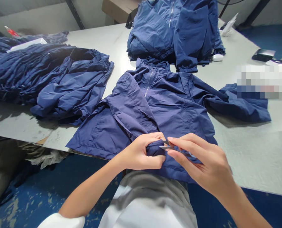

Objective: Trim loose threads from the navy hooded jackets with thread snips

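Observation:
A navy jacket with a short front zipper lies spread at the table's front edge, its collar pointing away from me. My left hand is closed around a bunched sleeve cuff over the jacket's lower front. Just right of it, my right hand pinches small metal thread snips between thumb and fingers. The two blades point left, apart from each other, at the cuff. The jacket's other sleeve stretches out to the right.
A large heap of navy garments covers the table's left side. More navy jackets are piled at the back, beside a white mouse-like object. A black item lies at the right; a cardboard box stands behind.

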The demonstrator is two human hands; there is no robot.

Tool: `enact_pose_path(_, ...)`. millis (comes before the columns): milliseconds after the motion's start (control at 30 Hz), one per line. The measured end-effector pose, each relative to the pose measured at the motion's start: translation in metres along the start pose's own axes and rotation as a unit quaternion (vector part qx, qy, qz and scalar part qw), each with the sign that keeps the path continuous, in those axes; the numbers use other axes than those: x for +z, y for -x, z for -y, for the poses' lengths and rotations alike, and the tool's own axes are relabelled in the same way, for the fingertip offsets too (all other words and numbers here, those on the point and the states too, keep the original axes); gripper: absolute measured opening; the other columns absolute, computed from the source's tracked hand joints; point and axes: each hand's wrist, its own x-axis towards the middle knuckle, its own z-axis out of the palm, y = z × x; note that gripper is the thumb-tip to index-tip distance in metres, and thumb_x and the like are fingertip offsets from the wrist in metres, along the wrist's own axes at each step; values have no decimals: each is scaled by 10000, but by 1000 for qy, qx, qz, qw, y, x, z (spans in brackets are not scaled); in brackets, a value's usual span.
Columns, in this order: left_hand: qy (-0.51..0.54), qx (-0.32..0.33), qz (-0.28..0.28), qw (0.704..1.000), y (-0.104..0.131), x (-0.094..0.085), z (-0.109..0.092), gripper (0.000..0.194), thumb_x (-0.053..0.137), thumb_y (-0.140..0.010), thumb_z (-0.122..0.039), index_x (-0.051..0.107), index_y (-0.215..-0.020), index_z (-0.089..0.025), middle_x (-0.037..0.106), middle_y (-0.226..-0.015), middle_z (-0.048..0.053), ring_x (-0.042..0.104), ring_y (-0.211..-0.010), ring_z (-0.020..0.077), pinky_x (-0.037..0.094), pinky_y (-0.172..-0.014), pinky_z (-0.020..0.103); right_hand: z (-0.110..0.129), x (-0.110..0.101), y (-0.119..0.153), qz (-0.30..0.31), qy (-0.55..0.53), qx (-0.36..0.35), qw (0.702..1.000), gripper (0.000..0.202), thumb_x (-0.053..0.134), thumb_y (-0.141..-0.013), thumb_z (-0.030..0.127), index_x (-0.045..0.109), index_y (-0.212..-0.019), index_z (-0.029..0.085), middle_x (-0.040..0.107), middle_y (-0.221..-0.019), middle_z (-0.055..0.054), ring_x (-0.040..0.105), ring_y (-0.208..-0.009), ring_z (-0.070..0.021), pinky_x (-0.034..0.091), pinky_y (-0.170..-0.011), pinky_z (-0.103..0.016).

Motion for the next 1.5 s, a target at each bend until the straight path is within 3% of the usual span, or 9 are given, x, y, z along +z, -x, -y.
enact_pose_path(300, 0, 3, 7, 1000, 0, 2, 4, 138, 605, -678, -31, 550, -717, -151, 483, -744, -21, 468, -649, 85, 394, -608, 201, -6, 2, 1, 28, -52, -8, 998, 235, 671, -881, 142, 670, -1110, 197, 694, -915, -36, 659, -736, -106, 518, -654, -205)
enact_pose_path(667, -17, 3, 25, 1000, -3, 3, 3, 160, 603, -665, -32, 508, -684, -159, 443, -708, -29, 432, -643, 87, 377, -623, 212, -7, 6, 2, 0, -17, -47, 999, 246, 688, -863, 126, 681, -1098, 195, 709, -878, -47, 660, -724, -120, 527, -647, -220)
enact_pose_path(867, -4, -6, 18, 1000, -5, 0, 0, 137, 614, -700, -58, 518, -681, -154, 493, -733, -9, 470, -661, 97, 406, -638, 221, -7, 7, 5, -82, -5, -25, 996, 292, 689, -840, 64, 678, -1087, 218, 708, -880, -22, 662, -721, -103, 538, -649, -201)
enact_pose_path(1100, -16, 5, 23, 1000, -4, -2, -2, 113, 581, -686, -45, 575, -728, -150, 521, -749, -4, 493, -667, 102, 411, -629, 219, -5, 6, 2, -31, -48, -25, 998, 192, 674, -879, 129, 684, -1057, 199, 715, -866, -38, 668, -715, -106, 540, -632, -200)
enact_pose_path(1333, -101, 10, 41, 994, -2, -1, -3, 113, 589, -695, -75, 522, -712, -164, 473, -726, -12, 459, -689, 114, 405, -684, 237, -5, 6, 0, -8, -58, -38, 998, 190, 684, -872, 131, 688, -1054, 185, 715, -852, -46, 663, -707, -109, 535, -624, -205)
enact_pose_path(1500, -80, -1, 53, 995, -3, -1, -4, 144, 597, -674, -73, 491, -667, -171, 495, -715, -9, 480, -695, 119, 419, -715, 243, -11, 7, 8, -56, -25, -39, 997, 243, 697, -844, 79, 688, -1058, 194, 715, -865, -39, 662, -711, -106, 538, -643, -202)
